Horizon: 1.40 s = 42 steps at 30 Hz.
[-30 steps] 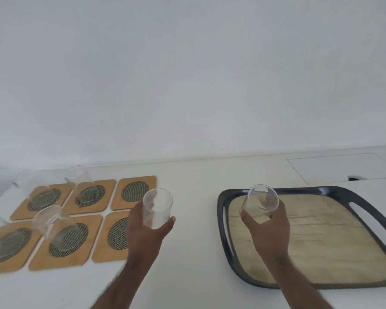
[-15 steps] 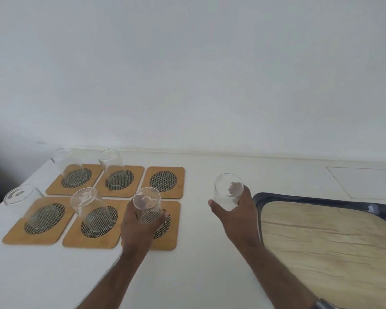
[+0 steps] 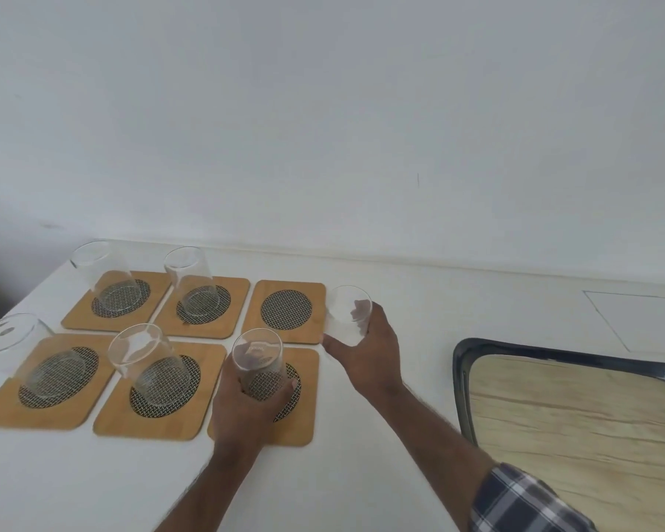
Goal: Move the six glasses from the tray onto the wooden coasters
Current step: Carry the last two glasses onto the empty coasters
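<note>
Surface: white countertop [image 3: 361, 489] under a plain white wall [image 3: 323, 109]; only the head view is given.
Left hand: left hand [image 3: 242, 408] reaches forward, fingers wrapped closed around a clear drinking glass [image 3: 259, 362], held over the near right wooden square coaster with a dark mesh circle [image 3: 296, 428]. Whether the glass base touches the coaster I cannot tell.
Right hand: right hand [image 3: 369, 351] is stretched further, gripping a second clear glass [image 3: 348, 314] just beside the right edge of the far right wooden coaster [image 3: 286, 311], which is bare. A plaid sleeve [image 3: 522, 501] covers the forearm.
Glasses placed: four other clear glasses stand on coasters: far left [image 3: 104, 278], far middle [image 3: 192, 282], near left [image 3: 23, 347], near middle [image 3: 146, 362].
Coasters: six, in two rows of three, close together.
Tray: dark-rimmed tray with a light wood-look bottom [image 3: 462, 378] at the right, apart from the hands, no glass on its visible part.
</note>
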Available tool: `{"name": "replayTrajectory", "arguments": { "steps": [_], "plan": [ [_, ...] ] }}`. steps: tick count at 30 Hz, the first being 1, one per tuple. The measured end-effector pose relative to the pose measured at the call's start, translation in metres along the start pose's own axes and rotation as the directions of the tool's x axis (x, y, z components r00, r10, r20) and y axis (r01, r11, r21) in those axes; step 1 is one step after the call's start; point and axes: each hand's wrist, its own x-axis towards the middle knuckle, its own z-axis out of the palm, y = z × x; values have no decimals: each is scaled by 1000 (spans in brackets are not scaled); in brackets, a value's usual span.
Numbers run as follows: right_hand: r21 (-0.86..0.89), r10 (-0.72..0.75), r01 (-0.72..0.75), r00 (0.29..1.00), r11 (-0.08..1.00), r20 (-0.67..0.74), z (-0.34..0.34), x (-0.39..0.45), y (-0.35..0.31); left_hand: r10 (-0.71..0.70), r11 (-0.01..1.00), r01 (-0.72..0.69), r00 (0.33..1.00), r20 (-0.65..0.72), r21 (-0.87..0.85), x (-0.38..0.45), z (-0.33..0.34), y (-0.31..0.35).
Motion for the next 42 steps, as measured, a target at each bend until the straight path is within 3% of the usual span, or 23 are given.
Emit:
{"name": "replayTrajectory", "arguments": {
  "steps": [13,42],
  "plan": [
    [22,35,-36,998,999,51,58,59,3,7,991,8,994,-111,131,3,13,-14],
    [3,100,-103,968,995,230,117,86,3,-11,989,23,997,-81,149,-1,7,3]
  ]
}}
